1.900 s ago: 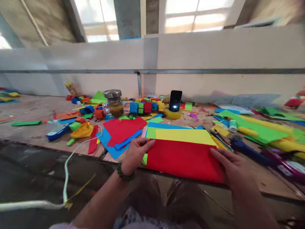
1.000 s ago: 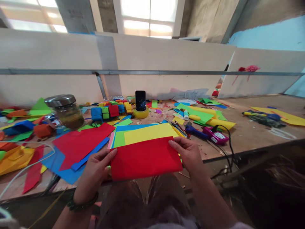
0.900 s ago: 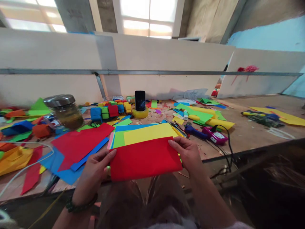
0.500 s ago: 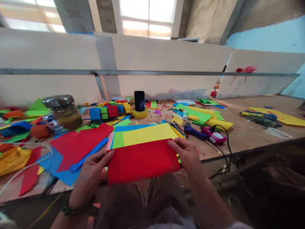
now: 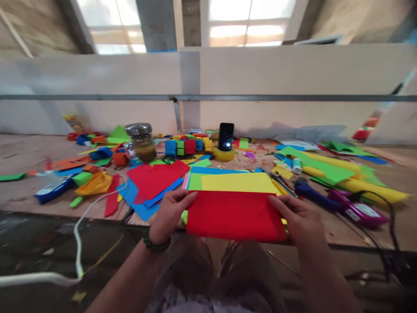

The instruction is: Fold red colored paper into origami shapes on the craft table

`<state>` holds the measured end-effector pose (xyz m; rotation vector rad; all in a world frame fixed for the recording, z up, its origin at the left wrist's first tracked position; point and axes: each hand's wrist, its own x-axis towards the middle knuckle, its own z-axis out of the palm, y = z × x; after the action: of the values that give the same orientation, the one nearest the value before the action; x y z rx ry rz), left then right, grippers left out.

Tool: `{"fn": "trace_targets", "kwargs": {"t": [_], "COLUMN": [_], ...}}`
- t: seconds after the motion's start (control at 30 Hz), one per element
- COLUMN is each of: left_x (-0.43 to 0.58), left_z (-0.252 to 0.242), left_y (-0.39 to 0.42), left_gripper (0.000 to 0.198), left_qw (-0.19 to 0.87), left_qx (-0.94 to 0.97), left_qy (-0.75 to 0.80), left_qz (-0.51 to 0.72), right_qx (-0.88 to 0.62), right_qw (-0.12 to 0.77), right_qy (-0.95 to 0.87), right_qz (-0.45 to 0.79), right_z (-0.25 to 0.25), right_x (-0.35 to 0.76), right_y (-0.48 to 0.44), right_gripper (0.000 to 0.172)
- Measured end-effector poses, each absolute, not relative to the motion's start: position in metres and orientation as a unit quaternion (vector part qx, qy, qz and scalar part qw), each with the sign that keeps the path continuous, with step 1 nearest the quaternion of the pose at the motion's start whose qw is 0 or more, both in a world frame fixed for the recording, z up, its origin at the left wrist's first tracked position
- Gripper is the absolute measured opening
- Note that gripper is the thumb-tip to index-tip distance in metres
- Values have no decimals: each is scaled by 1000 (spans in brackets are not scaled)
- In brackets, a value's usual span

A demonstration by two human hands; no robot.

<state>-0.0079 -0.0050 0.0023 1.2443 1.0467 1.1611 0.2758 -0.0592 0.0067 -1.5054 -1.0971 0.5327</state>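
Note:
A folded sheet of red paper is held up at the table's near edge, above my lap. My left hand pinches its upper left corner, thumb on top. At the upper right corner my right hand grips it the same way. The fingers under the paper are hidden. Just behind it lies a stack of coloured sheets with a yellow sheet on top and blue and green edges showing. More red paper lies to the left of the stack, over blue sheets.
Small folded paper cubes stand near a phone propped on a yellow tape roll. A lidded glass jar is left of them. A purple device with a black cable lies right. A white cable hangs over the left edge.
The view has turned to the left, so the table's things appear further right. Both hands keep hold of the red paper, which now looks more level.

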Motion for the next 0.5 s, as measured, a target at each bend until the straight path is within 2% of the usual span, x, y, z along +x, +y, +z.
{"fn": "trace_targets", "kwargs": {"t": [0.27, 0.5], "left_x": [-5, -6], "left_z": [6, 4], "left_y": [-8, -6], "left_gripper": [33, 31], "left_qw": [576, 564], "left_qx": [501, 507], "left_qy": [398, 394], "left_qz": [509, 519], "right_qx": [-667, -663], "right_qw": [563, 572], "right_qy": [-425, -438], "right_qz": [239, 205], "right_z": [6, 4], "right_x": [277, 279], "right_y": [-56, -55], "right_gripper": [34, 28]}}
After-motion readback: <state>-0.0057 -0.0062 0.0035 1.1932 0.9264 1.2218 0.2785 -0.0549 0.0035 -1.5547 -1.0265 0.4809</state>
